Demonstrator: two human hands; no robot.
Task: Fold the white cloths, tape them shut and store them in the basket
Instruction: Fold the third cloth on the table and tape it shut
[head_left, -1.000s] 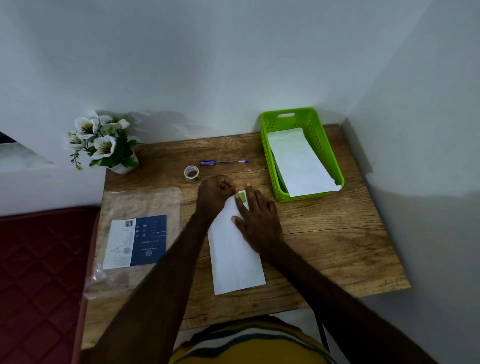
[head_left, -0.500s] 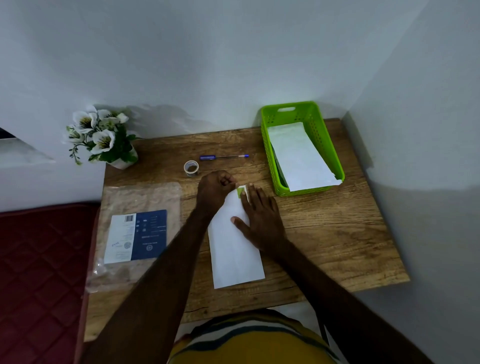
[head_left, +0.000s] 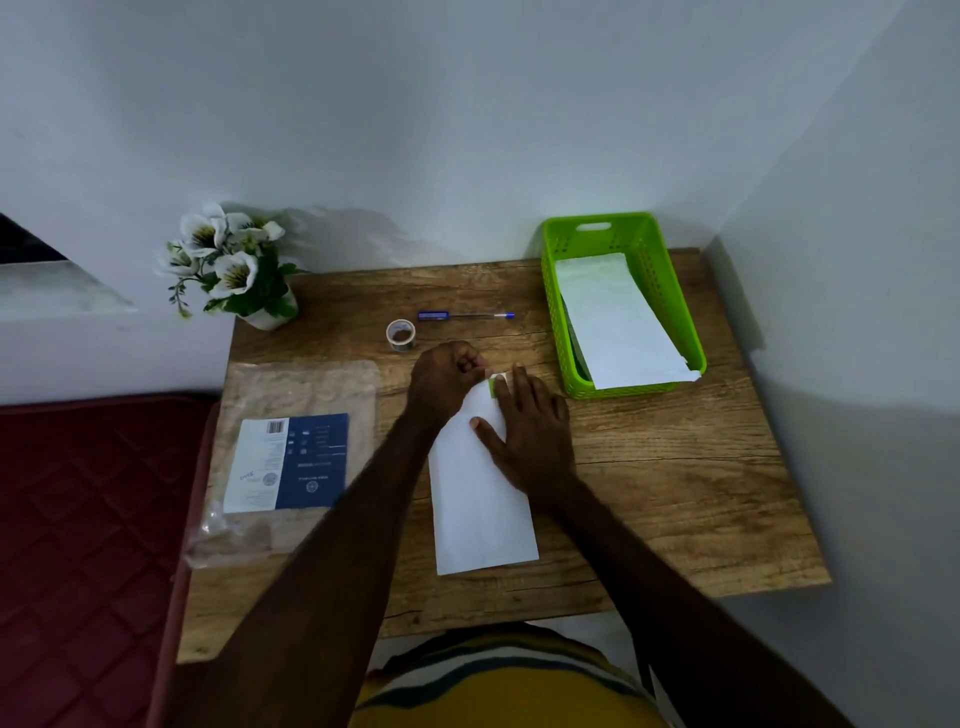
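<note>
Taping: left hand (head_left: 445, 382) pinches green tape (head_left: 492, 386) at the folded cloth's (head_left: 480, 493) far end.
Steadying: right hand (head_left: 524, 436) lies flat on it, fingers straight, so the fold holds.
Waiting: green basket (head_left: 639, 239) at the table's far right corner.

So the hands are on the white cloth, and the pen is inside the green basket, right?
Not quite. The head view shows the pen lying on the table, left of the green basket. Both hands, left and right, are on the white cloth.

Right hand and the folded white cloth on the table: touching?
Touching. The head view shows the right hand lying flat on the folded white cloth, straight fingers pressing at its far end.
</note>
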